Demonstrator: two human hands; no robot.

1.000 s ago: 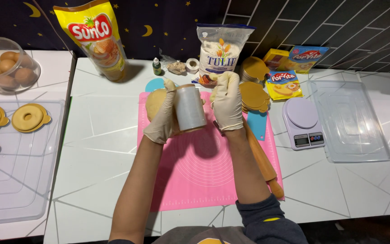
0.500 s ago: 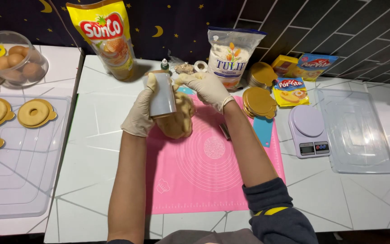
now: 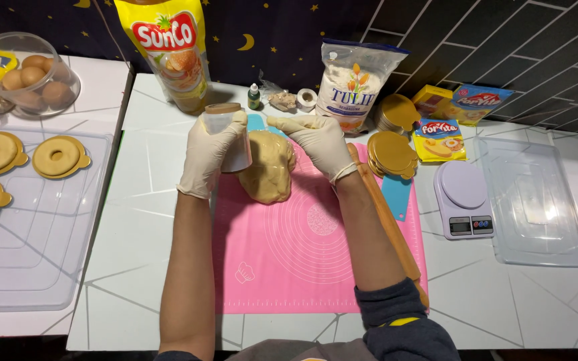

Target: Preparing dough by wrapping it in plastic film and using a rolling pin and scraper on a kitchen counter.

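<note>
White tabletop [image 3: 142, 220] against a dark star-patterned wall; pink silicone mat [image 3: 302, 254] laid across the middle. Lump of pale dough [image 3: 269, 167] sits at the mat's far edge. Left hand [image 3: 210, 150] — gloved — is closed around a clear plastic container [image 3: 225, 137], holding it upright just beside the dough. Right hand [image 3: 316, 144], also gloved, rests open with fingers on the dough's far side. Wooden rolling pin [image 3: 389, 220] lies along the mat's right edge — a kitchen scale [image 3: 463, 200] stands near.
</note>
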